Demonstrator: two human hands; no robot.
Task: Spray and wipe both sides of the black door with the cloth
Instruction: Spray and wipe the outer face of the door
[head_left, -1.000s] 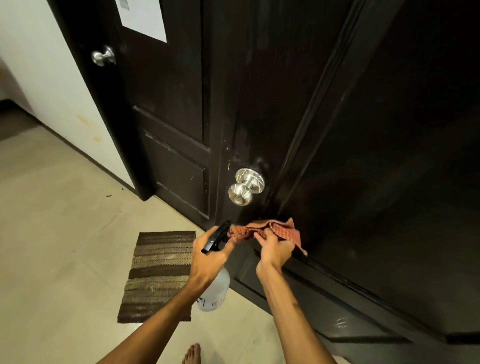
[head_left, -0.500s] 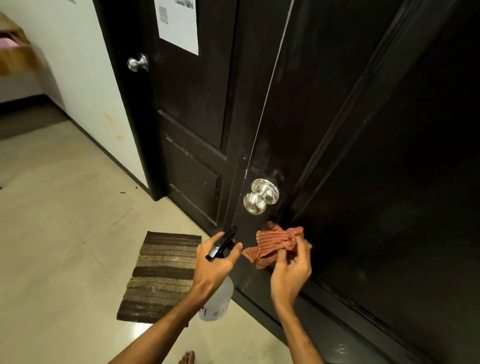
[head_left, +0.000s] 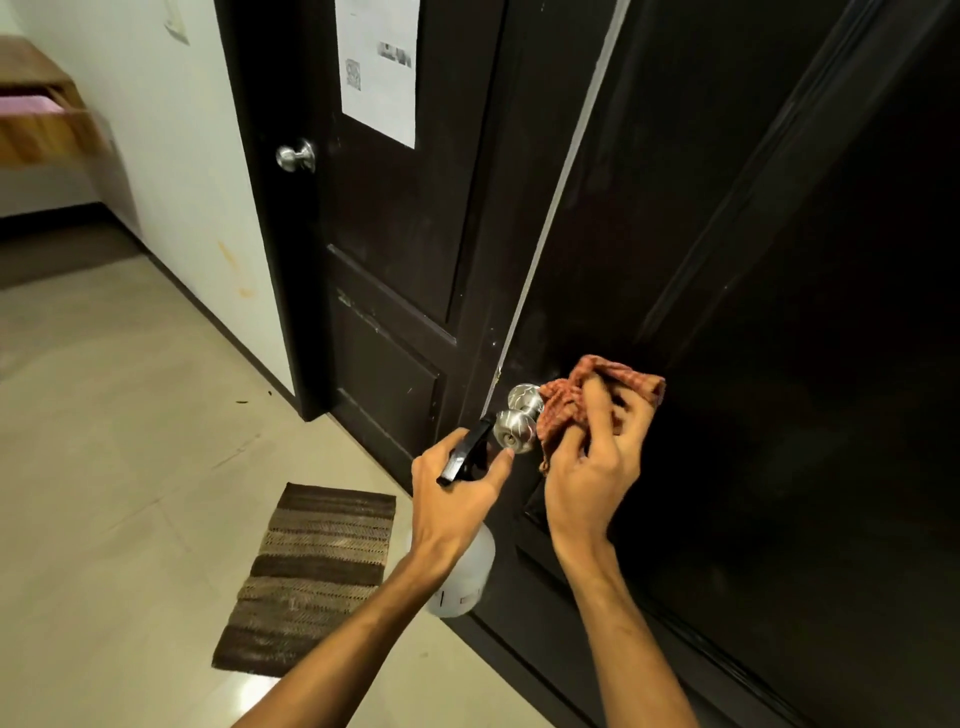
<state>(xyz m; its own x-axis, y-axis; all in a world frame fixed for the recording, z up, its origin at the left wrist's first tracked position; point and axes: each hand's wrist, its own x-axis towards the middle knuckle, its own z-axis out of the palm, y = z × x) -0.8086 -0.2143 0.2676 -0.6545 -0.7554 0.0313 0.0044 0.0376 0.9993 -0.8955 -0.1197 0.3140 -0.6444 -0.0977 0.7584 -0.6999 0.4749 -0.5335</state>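
The black door (head_left: 779, 260) stands ajar before me, rigid and smooth. My left hand (head_left: 457, 499) grips the light spray bottle (head_left: 465, 571) at its neck. My right hand (head_left: 597, 467) pinches the limp, bunched cloth (head_left: 571, 395) beside the doorknob (head_left: 517, 428)

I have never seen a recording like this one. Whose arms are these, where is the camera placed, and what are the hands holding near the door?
There is no machine here. The arms belong to a person who wears one wide-angle camera on the head, so the picture looks forward and down at their own hands. The left hand grips a spray bottle with a black trigger head. The right hand holds a reddish cloth against the black door, beside its silver knob. On the tiled floor lies a striped brown mat. Behind stands a second dark door with a paper notice.
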